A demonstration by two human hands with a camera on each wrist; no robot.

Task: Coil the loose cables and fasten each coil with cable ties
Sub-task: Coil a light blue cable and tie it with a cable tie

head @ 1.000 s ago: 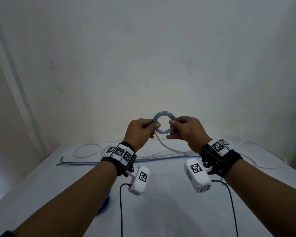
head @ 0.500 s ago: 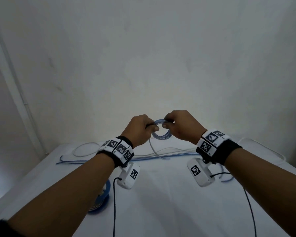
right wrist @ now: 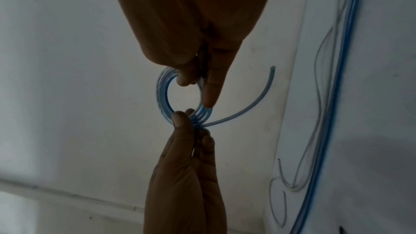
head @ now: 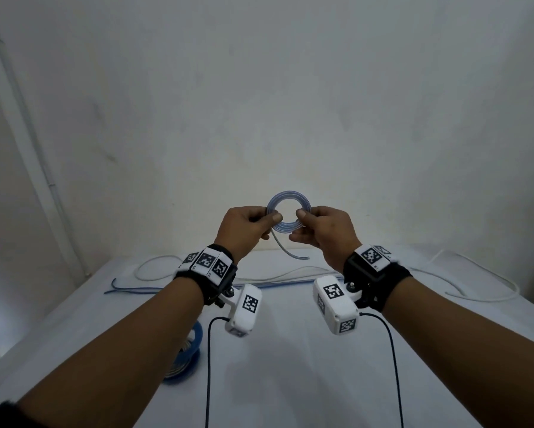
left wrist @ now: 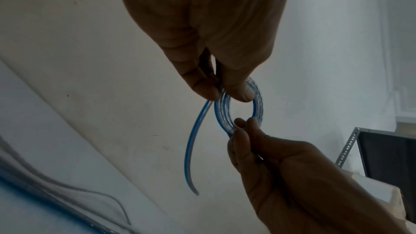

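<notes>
Plain off-white wall (head: 290, 103) far, dim light. White conduit (head: 28, 143) up left wall. Metal shelf (left wrist: 382, 152) far right.

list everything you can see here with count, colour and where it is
coiled cable: 1, clear with a blue stripe, held up between both hands, short free tail hanging below the left hand
loose cables: several, white and blue, lying along the far side of the table
blue coil: 1, blue, on the table under the left forearm, partly hidden
table: 1, white, below the hands
wall: 1, white, behind the table
metal rack: 1, grey, seen at the edge of the left wrist view
wrist cameras: 2, white, one under each wrist
left hand: pinches the coil's left side
right hand: pinches the coil's right side
</notes>
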